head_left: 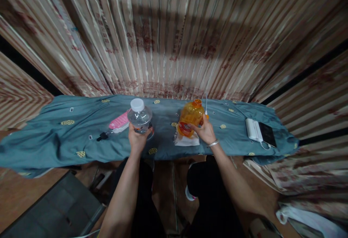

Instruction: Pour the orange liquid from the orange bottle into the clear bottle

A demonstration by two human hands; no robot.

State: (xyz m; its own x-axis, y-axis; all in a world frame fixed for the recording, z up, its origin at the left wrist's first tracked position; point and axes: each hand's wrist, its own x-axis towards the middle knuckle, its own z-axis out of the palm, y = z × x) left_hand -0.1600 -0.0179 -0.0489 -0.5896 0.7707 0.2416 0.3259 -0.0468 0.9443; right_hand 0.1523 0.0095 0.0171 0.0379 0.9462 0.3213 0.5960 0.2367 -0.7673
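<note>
While the clear bottle (140, 117) is clasped by the left hand (137, 138), white cap (137, 104) already on, the orange bottle (191, 116), seemingly uncapped, is gripped by the right hand (206, 132).

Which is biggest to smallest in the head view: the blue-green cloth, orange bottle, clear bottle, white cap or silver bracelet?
1. Blue-green cloth
2. Orange bottle and clear bottle: too alike to rank
3. White cap
4. Silver bracelet
</note>
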